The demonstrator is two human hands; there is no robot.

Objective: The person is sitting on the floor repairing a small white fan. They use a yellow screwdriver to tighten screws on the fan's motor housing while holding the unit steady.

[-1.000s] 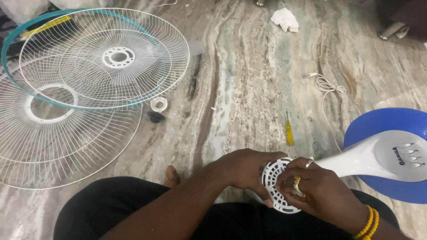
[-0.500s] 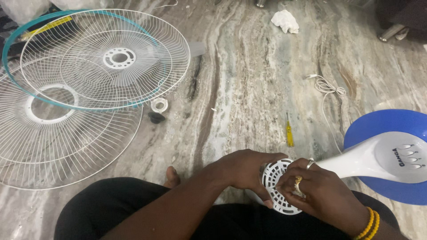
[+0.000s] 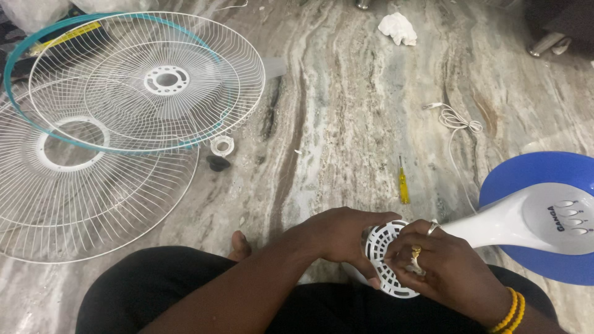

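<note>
Marble floor (image 3: 346,124), fan dismantled. Both wire guards (image 3: 142,80) lie removed, well left of the motor housing (image 3: 387,260). Left hand (image 3: 337,235) grips the housing; right hand (image 3: 448,272) is closed on its vented cover. Screwdriver (image 3: 403,182) lies just beyond. Reassembly appears outstanding.

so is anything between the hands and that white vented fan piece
Nothing visible. The left hand grips the white vented motor cover from its side, and the right hand rests directly on its face. The yellow screwdriver lies apart on the floor.
</note>
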